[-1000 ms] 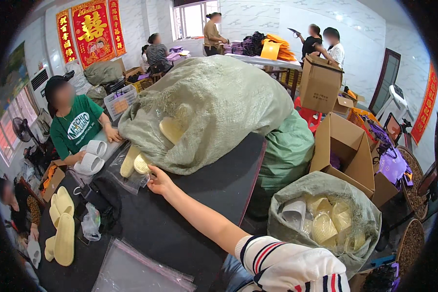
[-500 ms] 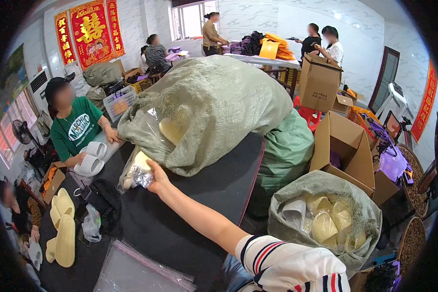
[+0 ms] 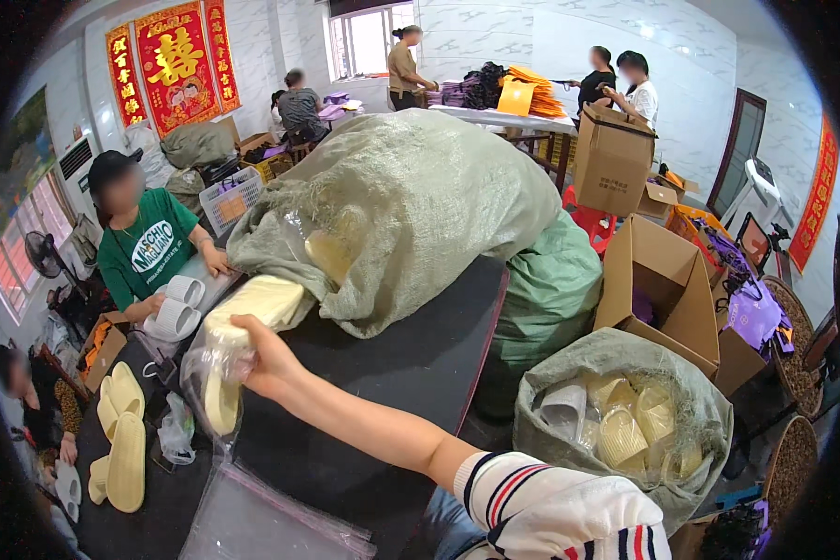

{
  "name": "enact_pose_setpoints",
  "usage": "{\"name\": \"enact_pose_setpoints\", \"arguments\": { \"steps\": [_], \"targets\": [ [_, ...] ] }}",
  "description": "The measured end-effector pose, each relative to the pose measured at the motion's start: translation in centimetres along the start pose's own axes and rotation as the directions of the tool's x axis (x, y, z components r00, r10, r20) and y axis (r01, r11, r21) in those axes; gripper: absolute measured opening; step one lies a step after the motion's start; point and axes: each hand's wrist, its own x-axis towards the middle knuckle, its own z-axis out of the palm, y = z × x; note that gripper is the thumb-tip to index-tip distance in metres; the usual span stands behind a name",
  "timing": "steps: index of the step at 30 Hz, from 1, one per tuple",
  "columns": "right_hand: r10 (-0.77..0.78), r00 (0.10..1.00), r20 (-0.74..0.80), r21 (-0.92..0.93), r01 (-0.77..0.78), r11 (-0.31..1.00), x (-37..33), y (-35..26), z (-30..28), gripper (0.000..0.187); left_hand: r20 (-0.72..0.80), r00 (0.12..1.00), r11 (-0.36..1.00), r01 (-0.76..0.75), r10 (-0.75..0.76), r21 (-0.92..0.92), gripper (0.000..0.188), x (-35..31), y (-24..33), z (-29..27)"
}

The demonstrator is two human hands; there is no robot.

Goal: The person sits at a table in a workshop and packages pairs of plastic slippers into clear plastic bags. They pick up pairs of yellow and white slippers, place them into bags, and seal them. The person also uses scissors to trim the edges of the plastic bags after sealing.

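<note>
My right hand (image 3: 263,359) reaches in from the lower right and is closed on a clear plastic bag with pale yellow slippers (image 3: 263,301) in it. One end of the slippers lies at the mouth of the big grey-green woven sack (image 3: 420,205). Another yellow slipper (image 3: 222,397) hangs down beneath my fingers inside the crinkled plastic. In the sack's opening shows one more wrapped yellow slipper (image 3: 327,254). My left hand is out of view.
Flat clear bags (image 3: 261,523) lie on the black table (image 3: 392,373) in front. Loose yellow slippers (image 3: 126,457) and a crumpled plastic bag (image 3: 176,429) sit at left. A person in green (image 3: 154,233) is by white slippers (image 3: 173,317). At right stand an open sack (image 3: 551,457) of slippers and cardboard boxes (image 3: 658,289).
My right hand has moved left and slightly down, drawing the bagged yellow slippers out from the sack's mouth. More of the slippers shows now.
</note>
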Motion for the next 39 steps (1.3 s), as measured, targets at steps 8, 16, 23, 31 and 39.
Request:
{"name": "enact_pose_setpoints", "arguments": {
  "steps": [8, 16, 23, 31, 39],
  "targets": [
    [0.037, 0.943, 0.331, -0.890, 0.299, 0.345, -5.5, 8.2, 2.1, 0.053, 0.086, 0.996, 1.000, -0.016, 0.017, -0.008, 0.053, 0.5, 1.9, -0.3],
    [0.658, 0.504, 0.559, -0.426, 0.856, -0.294, -11.0, 16.7, -2.1, 0.050, 0.160, 0.986, 0.999, -0.037, 0.036, 0.002, 0.052, -0.1, 3.0, -1.2],
    [0.952, 0.301, 0.047, -0.314, 0.909, -0.272, -14.2, 18.1, -3.9, 0.050, 0.333, 0.943, 0.999, -0.016, 0.028, -0.038, 0.047, -0.2, 4.4, -3.2],
    [0.952, 0.292, 0.089, -0.352, 0.904, -0.244, -13.6, 17.2, -4.7, 0.049, 0.366, 0.928, 0.994, -0.093, 0.065, 0.058, 0.045, 0.7, 6.9, -3.4],
    [0.944, 0.237, 0.231, -0.365, 0.920, -0.142, -13.5, 17.3, -4.2, 0.039, 0.295, 0.955, 0.999, -0.032, 0.030, 0.003, 0.041, 0.4, 6.3, -4.2]
  ]
}}
